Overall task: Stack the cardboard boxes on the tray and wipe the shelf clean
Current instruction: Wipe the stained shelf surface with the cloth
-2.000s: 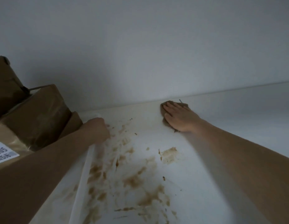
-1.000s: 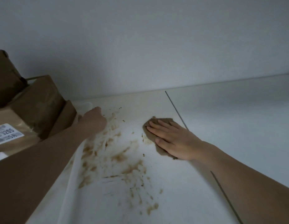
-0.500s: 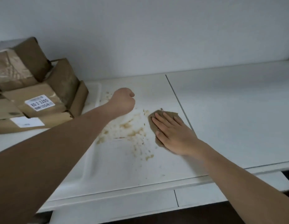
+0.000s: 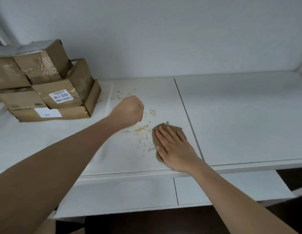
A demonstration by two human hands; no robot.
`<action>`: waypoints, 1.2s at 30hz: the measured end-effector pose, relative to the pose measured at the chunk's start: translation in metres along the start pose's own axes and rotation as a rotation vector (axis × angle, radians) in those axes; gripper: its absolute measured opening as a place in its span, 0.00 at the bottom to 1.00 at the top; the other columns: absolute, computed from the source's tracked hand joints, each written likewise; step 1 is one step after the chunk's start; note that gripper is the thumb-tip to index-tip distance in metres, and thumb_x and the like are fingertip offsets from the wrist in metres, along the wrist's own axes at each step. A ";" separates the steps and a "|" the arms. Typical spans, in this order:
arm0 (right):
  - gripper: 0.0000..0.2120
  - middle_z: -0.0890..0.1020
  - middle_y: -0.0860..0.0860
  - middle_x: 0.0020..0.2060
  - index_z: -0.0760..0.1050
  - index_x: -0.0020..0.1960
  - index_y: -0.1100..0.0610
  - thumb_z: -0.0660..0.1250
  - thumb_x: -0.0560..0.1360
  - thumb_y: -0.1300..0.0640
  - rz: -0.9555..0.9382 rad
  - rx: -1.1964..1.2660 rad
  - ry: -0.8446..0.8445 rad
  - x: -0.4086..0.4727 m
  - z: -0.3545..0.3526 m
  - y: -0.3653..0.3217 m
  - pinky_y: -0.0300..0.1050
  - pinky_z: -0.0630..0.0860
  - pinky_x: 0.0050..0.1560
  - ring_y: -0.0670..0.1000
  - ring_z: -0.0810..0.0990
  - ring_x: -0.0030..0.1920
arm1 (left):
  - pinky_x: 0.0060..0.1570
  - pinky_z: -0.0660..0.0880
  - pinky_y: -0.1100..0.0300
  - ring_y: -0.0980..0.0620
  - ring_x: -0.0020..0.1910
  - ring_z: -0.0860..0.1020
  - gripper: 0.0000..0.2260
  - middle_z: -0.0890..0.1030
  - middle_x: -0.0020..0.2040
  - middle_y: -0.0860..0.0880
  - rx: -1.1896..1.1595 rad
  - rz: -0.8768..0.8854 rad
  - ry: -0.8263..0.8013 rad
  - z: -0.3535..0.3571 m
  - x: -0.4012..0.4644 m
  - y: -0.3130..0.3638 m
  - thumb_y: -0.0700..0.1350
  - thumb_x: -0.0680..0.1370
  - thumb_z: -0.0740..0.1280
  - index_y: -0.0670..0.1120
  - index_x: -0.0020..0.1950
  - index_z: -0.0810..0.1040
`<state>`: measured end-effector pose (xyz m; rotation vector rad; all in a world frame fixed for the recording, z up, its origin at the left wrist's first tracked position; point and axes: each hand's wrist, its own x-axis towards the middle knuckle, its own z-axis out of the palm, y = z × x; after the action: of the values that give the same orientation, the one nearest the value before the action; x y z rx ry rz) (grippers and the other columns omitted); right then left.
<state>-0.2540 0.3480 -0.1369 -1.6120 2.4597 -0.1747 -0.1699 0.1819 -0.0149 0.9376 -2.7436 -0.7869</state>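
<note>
The right hand (image 4: 176, 149) is pressing flat-fingered on the brown cloth (image 4: 165, 132), wiping the shelf (image 4: 239, 119); the left hand (image 4: 130, 111) is hovering fisted, its grip together on nothing; brown stains (image 4: 143, 130) need leftward strokes.

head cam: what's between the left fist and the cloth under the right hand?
In the head view, brown smears on the white shelf lie between the left hand and the cloth under the right hand.

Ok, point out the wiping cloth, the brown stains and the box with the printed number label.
wiping cloth (image 4: 174, 128), head view, far edge beyond fingers.
brown stains (image 4: 142, 128), head view, biggest smear.
labelled box (image 4: 74, 98), head view, front face.
</note>
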 end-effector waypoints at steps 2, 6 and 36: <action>0.38 0.38 0.41 0.77 0.39 0.79 0.48 0.26 0.70 0.38 -0.110 -0.011 -0.051 -0.020 -0.001 0.008 0.47 0.35 0.76 0.44 0.35 0.76 | 0.40 0.79 0.51 0.45 0.35 0.79 0.17 0.79 0.36 0.46 -0.012 -0.049 -0.020 0.007 -0.010 0.007 0.28 0.68 0.55 0.42 0.25 0.74; 0.34 0.39 0.40 0.77 0.40 0.79 0.47 0.33 0.75 0.37 -0.030 0.003 -0.054 -0.029 -0.014 0.046 0.47 0.37 0.76 0.43 0.37 0.77 | 0.50 0.77 0.54 0.44 0.50 0.80 0.18 0.81 0.43 0.44 -0.055 -0.107 -0.018 0.012 -0.023 0.011 0.27 0.69 0.55 0.43 0.25 0.74; 0.18 0.83 0.58 0.56 0.77 0.63 0.60 0.55 0.83 0.52 0.420 1.889 -0.088 -0.101 -0.101 0.055 0.52 0.75 0.61 0.57 0.81 0.58 | 0.54 0.75 0.56 0.51 0.44 0.79 0.22 0.83 0.51 0.46 -0.702 -0.266 -0.479 0.047 -0.052 0.075 0.58 0.80 0.59 0.42 0.56 0.81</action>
<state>-0.2867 0.4613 -0.0394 -0.2001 1.2318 -1.5807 -0.1818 0.2840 -0.0142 1.0399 -2.3448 -2.0692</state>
